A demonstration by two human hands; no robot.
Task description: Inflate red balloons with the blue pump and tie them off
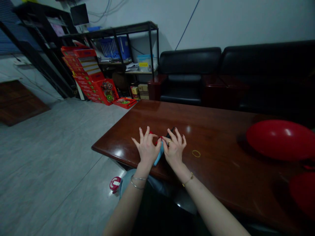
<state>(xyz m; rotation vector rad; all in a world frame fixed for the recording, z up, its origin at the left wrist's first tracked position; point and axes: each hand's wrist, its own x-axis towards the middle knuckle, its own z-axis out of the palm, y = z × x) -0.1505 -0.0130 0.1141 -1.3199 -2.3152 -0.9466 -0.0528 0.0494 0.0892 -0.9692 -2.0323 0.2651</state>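
Observation:
Above the near left part of the brown table, my left hand (147,148) and my right hand (174,149) meet. Thumb and forefinger of each pinch a small red piece (161,137), which looks like a limp balloon; the other fingers are spread. More red shows by the left forefinger. Under the hands lies a long light-blue thing (158,156), partly covered, so its kind is unclear. Something dark and thin (169,132) sticks out behind my right fingers. A yellow rubber band (196,153) rests right of my right hand.
Two inflated red balloons (282,139) sit at the right of the glossy table (221,131). A black sofa (190,62) stands behind it. Stacked red boxes (86,75) and a metal shelf (150,42) are at the back left. A round red-and-white thing (115,183) is low beside my leg.

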